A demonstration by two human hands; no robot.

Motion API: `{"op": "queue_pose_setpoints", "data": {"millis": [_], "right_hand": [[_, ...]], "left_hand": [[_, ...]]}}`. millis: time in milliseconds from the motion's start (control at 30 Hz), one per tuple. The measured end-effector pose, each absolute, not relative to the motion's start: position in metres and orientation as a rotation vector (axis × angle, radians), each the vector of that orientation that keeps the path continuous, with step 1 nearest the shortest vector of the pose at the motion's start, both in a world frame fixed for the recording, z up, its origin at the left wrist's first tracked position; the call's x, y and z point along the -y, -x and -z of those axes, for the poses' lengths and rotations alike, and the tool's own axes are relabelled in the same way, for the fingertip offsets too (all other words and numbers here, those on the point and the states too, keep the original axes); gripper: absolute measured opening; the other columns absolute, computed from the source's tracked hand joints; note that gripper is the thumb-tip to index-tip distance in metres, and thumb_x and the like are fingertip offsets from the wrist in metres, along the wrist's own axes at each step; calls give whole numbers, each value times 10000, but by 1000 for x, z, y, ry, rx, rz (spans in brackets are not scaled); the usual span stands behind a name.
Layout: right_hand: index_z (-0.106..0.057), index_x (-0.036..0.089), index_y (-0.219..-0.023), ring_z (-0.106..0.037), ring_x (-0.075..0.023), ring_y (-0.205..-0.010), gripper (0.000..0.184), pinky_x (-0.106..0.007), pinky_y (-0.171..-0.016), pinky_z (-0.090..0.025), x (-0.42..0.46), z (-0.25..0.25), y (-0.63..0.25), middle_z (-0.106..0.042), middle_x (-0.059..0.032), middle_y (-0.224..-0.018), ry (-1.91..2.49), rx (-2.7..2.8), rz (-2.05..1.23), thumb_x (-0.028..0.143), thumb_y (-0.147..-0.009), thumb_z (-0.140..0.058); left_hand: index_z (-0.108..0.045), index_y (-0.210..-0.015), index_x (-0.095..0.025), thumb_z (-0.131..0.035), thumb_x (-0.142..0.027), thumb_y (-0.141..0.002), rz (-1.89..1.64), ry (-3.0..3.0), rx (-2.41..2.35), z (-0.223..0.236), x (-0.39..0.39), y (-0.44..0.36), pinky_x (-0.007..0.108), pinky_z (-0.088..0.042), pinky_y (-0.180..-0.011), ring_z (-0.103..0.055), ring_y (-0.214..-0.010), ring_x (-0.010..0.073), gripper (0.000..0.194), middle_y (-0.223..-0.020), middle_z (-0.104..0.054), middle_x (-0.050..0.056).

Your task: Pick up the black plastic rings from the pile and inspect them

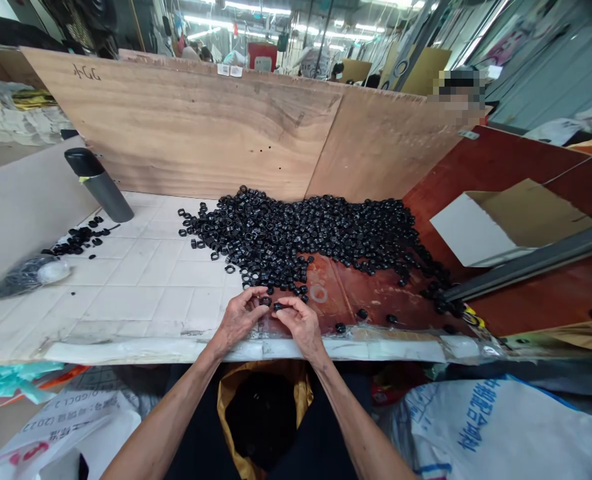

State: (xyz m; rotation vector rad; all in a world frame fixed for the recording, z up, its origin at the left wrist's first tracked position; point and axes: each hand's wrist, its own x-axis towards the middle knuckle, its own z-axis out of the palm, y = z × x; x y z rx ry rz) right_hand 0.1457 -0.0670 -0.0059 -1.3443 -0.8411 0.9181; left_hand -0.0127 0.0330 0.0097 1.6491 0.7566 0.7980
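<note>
A large heap of small black rings (296, 233) spreads across the work surface, partly on a pale tiled sheet (141, 293) and partly on a worn reddish-brown board (371, 293). At the heap's near edge, my left hand (239, 319) and my right hand (301, 325) nearly meet. Each appears to pinch a small black ring (265, 301) (278, 307) at the fingertips. A few loose rings (361, 314) lie to the right of my right hand.
A plywood board (186, 127) stands behind the heap. On the left are a grey flask (101, 187), a smaller pile of rings (79, 239) and a bag of dark items (31, 277). A dark-filled, yellow-lined sack (263, 417) sits below the table edge, beside white woven sacks (501, 430).
</note>
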Motion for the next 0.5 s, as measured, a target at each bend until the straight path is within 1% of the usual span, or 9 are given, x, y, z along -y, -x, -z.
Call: {"op": "queue_pose_setpoints", "data": {"millis": [67,133,233,333,500], "right_hand": [[-687,207,-1008,-784,-264,-859,334,-430,-886,-625,67,6,-146,-794,-62,-897,1346,857,-907,419,-772,-792],[-694,207,-998,-778,-247,-843,317,-408,-870,-628,67,6,-146,-789,-52,-886,1345,870,-898,401,-768,-794],[-704,203,-994,-766,-231,-816,302,-384,-847,-630,67,5,-146,-782,-45,-862,1363,879,-862,384,-768,-794],[-714,198,-988,-761,-225,-820,287,-365,-831,-633,67,5,-145,-781,-49,-880,1379,883,-829,369,-772,-793],[-724,198,-964,-760,-215,-805,259,-328,-785,-635,67,7,-144,-771,-40,-869,1363,908,-783,366,-779,-789]], "left_hand": [[-690,-1198,-184,-729,-287,-833,-789,-1562,-711,-8,-32,12,305,-552,-803,-667,-844,171,381,-1008,-727,52],[-695,-1185,-177,-738,-306,-830,-767,-1511,-644,-6,-31,11,311,-558,-821,-685,-885,185,379,-1029,-732,63],[-710,-1154,-174,-728,-303,-841,-722,-1529,-598,-7,-30,10,305,-562,-799,-694,-884,190,339,-1026,-732,70],[-737,-1091,-175,-719,-290,-847,-746,-1604,-603,-10,-29,9,305,-557,-833,-688,-919,195,271,-1021,-725,71],[-708,-1058,-163,-734,-293,-842,-690,-1477,-557,-4,-28,9,308,-576,-841,-716,-885,191,254,-993,-744,62]]}}
